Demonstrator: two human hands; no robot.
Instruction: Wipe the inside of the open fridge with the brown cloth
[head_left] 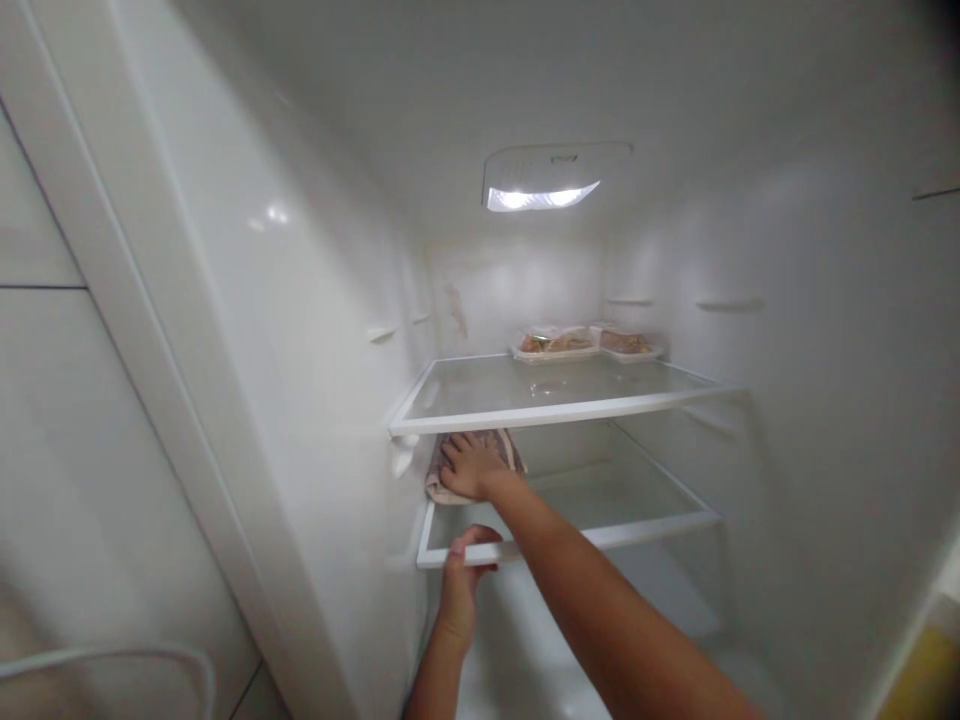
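Note:
Inside a fridge, my left hand (463, 575) is wrapped round the white front edge of the lower glass shelf (637, 532), near its left corner. My right hand (471, 466) reaches in between the two shelves and lies on a folded cloth (442, 485), its fingers spread. The brownish-purple cloth has a pale border and rests at the left end of the lower shelf, close to the side wall. My right palm and forearm hide part of the cloth and of the shelf's front edge.
Above is the upper glass shelf (480, 385), bearing a wrapped food tray (556, 343) and another wrapped tray (628, 345) at the back. A lit lamp (544, 195) is set in the ceiling. Shelf ridges line the side walls, and a reddish stain (457, 308) marks the back wall.

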